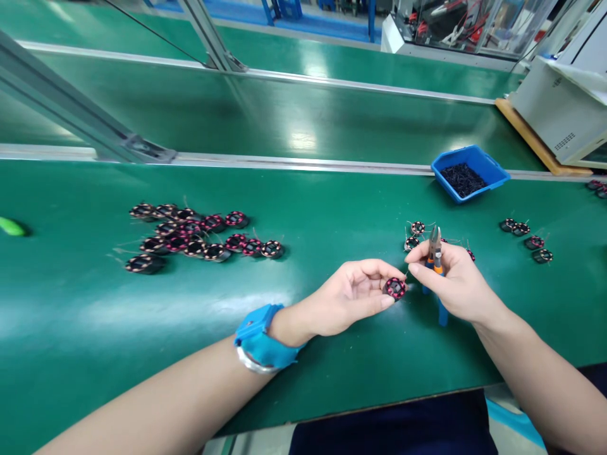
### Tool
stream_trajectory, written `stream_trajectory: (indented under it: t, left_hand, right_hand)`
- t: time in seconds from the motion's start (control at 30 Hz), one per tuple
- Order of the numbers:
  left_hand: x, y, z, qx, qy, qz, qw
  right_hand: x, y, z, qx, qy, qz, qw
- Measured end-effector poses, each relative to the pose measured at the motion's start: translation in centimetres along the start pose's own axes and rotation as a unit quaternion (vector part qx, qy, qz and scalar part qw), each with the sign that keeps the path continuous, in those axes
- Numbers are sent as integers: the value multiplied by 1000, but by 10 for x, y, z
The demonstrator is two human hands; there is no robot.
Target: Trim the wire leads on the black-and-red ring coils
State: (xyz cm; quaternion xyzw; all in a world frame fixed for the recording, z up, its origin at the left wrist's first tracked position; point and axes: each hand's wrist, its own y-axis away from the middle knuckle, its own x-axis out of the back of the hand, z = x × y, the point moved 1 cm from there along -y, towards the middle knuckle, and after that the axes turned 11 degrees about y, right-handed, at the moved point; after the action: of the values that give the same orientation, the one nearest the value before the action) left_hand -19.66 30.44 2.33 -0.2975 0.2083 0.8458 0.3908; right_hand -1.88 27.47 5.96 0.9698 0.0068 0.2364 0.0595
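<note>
My left hand (351, 295), with a blue band on its wrist, holds a small black ring-shaped coil (394, 288) with pink windings between thumb and fingers. Just right of it, my right hand (448, 275) holds pliers (442, 309) with blue and orange handles, their jaws pointing away from me. The thumb and index fingertip of that hand are pinched close to a thin wire at the coil's edge. A few similar coils (418, 227) with thin wire ends lie just beyond my right hand, partly hidden by it.
Many coils (190, 229) lie grouped on the green table (332, 215) at the left, several more (535, 242) at the right. A blue bin (496, 179) of small black pieces stands at the back right, near a metal rail (284, 165). Something bright green (12, 227) lies far left.
</note>
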Motion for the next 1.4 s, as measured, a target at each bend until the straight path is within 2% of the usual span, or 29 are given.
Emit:
stream_trajectory:
  t: [0.3, 0.53, 0.67, 0.83, 0.93, 1.17, 1.4]
  left_hand:
    - [0, 1, 0, -3, 10, -18, 1000]
    - [-3, 1, 3, -33, 21, -11, 999]
    - [-2, 2, 2, -27, 17, -5, 999]
    - [-1, 3, 2, -35, 7, -8, 999]
    - [0, 3, 1, -36, 16, -10, 999]
    - [-1, 5, 0, -35, 8, -9, 999]
    - [-4, 6, 1, -61, -67, 1, 996]
  right_hand:
    - [1, 1, -2, 5, 0, -19, 1000]
    - [1, 5, -3, 27, 25, -46, 998]
    - [8, 10, -5, 83, 104, -52, 990]
    - [14, 15, -7, 198, 201, -39, 959]
    - [14, 15, -5, 238, 239, -30, 941]
    - [9, 13, 4, 284, 291, -14, 914]
    - [0, 13, 6, 273, 243, -3, 931]
